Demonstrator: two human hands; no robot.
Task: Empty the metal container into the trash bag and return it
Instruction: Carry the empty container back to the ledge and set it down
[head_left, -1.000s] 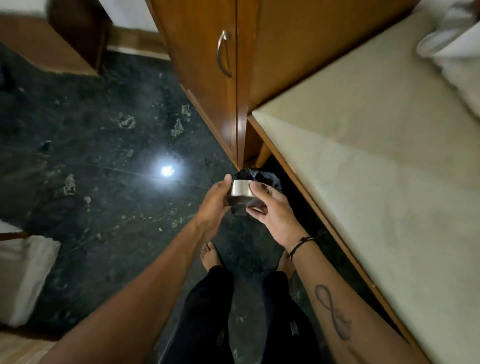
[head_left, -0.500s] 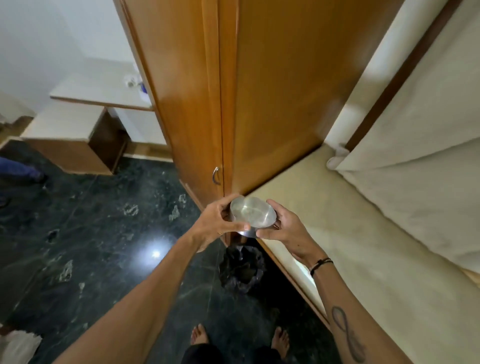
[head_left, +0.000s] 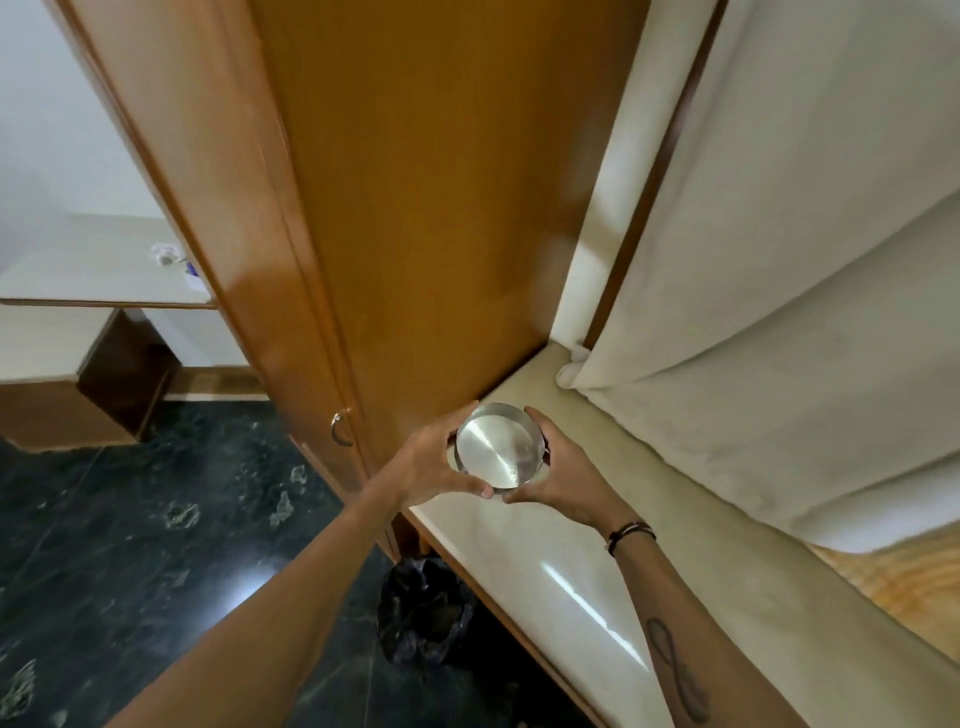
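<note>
Metal container: The metal container (head_left: 500, 448) is a round, shiny dish held between two hands. It is tipped a little toward the camera, so its inside shows. The inside looks bare, so I think the dumping is done.
Left hand: The left hand (head_left: 426, 462) is on the 9 o'clock side of the container. Its fingers curl round the far rim and its thumb presses the near rim.
Right hand: The right hand (head_left: 561, 475) is on the 3 o'clock side, curled round the rim the same way. The two thumbs nearly meet at 6 o'clock.
Why two hands: One hand on each side stops the slippery dish from tipping or sliding.
Shelf: A pale shelf (head_left: 524, 566) runs under the container. I cannot tell if the container touches it or hangs just above it.
Why there: This looks like the spot where the container lives, so I think it is being put back.
Trash bag: The black trash bag (head_left: 423, 613) sits open on the dark floor (head_left: 130, 519), at 7 o'clock from the container, just beside the shelf edge.
Cupboard: A tall wooden cupboard (head_left: 415, 208) stands at 12 o'clock, close behind the container.
Curtain: A cream curtain (head_left: 779, 312) hangs at 2 o'clock.
Next: Lower the container flat, then let go.
</note>
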